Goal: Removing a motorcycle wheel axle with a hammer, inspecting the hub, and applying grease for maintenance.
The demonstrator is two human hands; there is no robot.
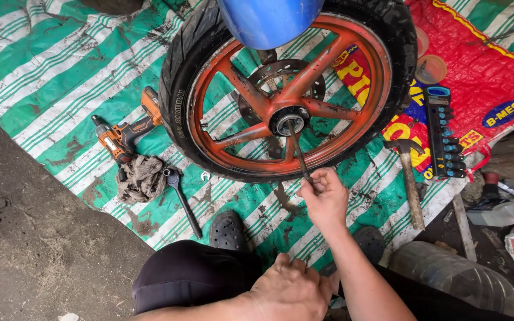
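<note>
1. While the right hand [325, 199] pinches the near end of a thin metal rod [298, 150], its fingers [315, 185] curl tightly around the shaft, and the rod's far end sits in the hub [285, 119] of the wheel [290, 89].
2. That rod runs straight and dark from the fingertips up to the hub's centre, slim and round in section.
3. The left hand [287, 291] rests palm down on the person's dark-clothed knee [191, 273], fingers bent loosely and holding nothing.
4. The wheel stands on a green-and-white striped woven tarp [49, 65]; its spokes are orange and scuffed, the tyre black and ribbed, with a drilled metal disc behind the hub.
5. A blue glossy fender [269, 21] curves over the top of the wheel.
6. Left of the wheel lie an orange-and-black power drill [127, 132], a grimy crumpled rag [141, 178] and a dark wrench [182, 199], the rag touching both.
7. To the right, a hammer [410, 178] with a worn wooden handle lies beside a rack of sockets [444, 134] on a red printed sack [477, 71].
</note>
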